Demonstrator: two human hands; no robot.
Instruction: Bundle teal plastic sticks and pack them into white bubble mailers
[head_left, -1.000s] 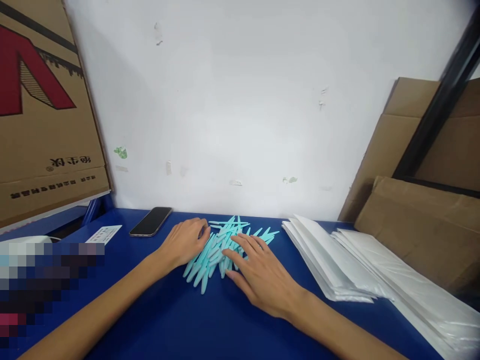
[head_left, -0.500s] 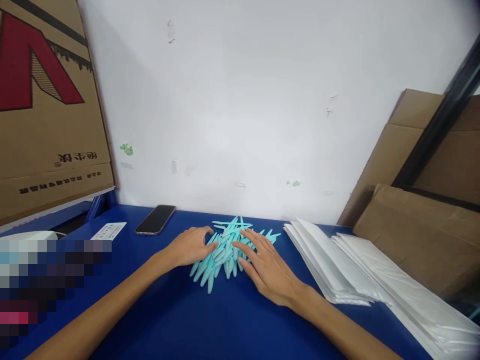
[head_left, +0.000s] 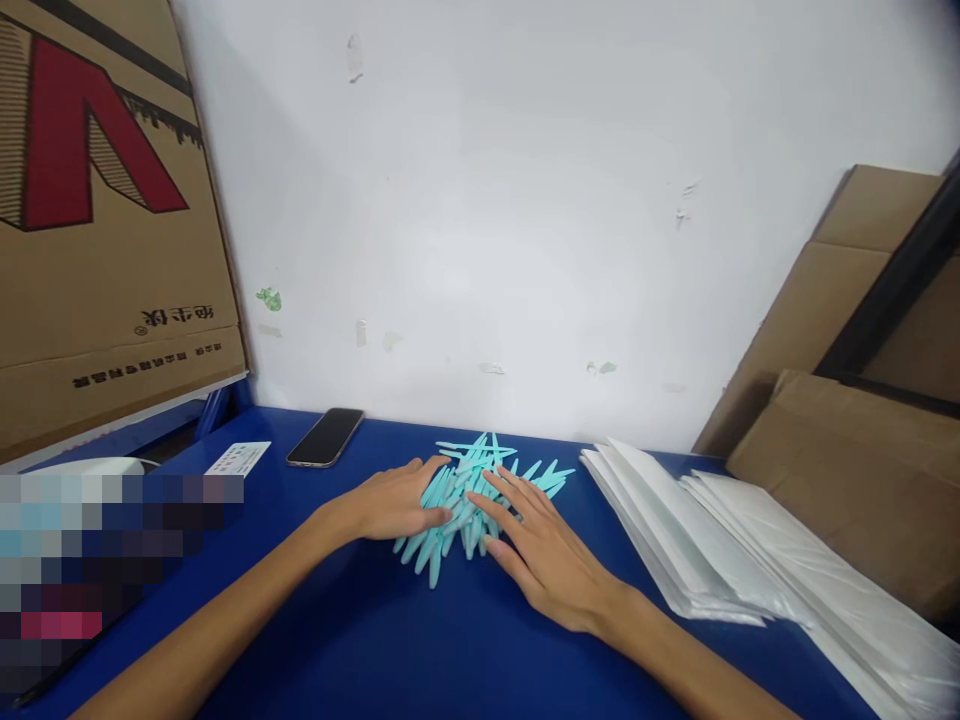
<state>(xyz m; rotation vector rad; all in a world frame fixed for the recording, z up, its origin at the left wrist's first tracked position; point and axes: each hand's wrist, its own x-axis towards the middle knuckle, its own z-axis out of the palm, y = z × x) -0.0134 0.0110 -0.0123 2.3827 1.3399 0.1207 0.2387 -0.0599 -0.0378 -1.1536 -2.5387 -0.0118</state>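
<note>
A loose heap of slim turquoise sticks [head_left: 466, 472] with tapered ends lies on the blue table; what they are exactly I cannot make out. My left hand [head_left: 391, 500] reaches over the heap's left side, fingers apart, its thumb resting across several sticks. From the right, my right hand [head_left: 546, 548] spreads its fingers over the heap's middle and right part, with the fingertips on or just above the sticks. Neither hand grips a stick that I can see. Both hands cover part of the heap.
A phone [head_left: 326, 438] and a white printed card [head_left: 238, 459] lie to the left, near a large carton [head_left: 112, 290]. White padded envelopes [head_left: 660, 540] are stacked at right, beside brown cardboard [head_left: 847, 480]. A white wall [head_left: 480, 200] stands behind. The lower left is pixelated.
The view has turned slightly left, so the scene sits further right. My left hand has moved a little further over the sticks; my right hand has shifted slightly toward me.
</note>
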